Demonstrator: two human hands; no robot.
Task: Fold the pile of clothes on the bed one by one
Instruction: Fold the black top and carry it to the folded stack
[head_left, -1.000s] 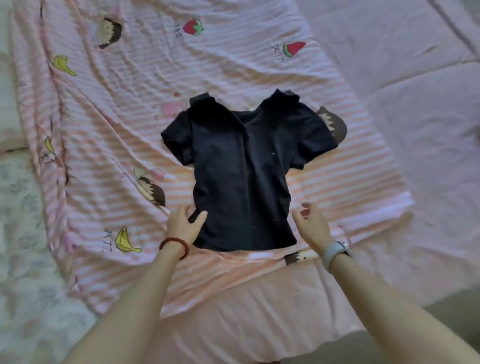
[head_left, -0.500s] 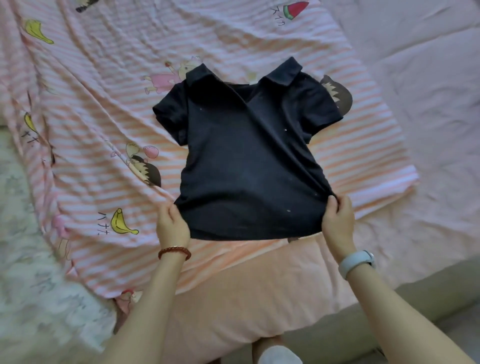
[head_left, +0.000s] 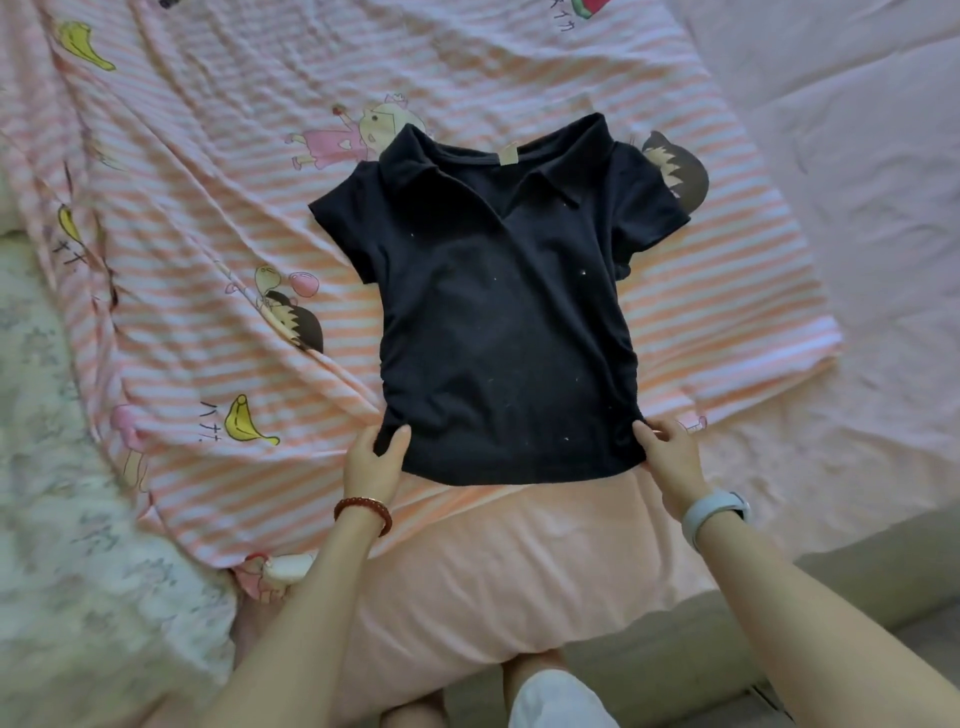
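Head view; left hand (head_left: 375, 457) pinches black shirt (head_left: 498, 322) hem corner; right hand (head_left: 670, 457) pinches opposite corner

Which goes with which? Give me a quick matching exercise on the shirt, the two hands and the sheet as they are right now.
Things:
1. black shirt
2. left hand
3. right hand
4. striped sheet

States:
A. pinches the hem corner on the watch side
B. lies spread flat, collar away from the person
C. grips the hem corner on the bead-bracelet side
D. lies under the shirt, printed with bananas and cartoon figures

Pairs: 1-B, 2-C, 3-A, 4-D
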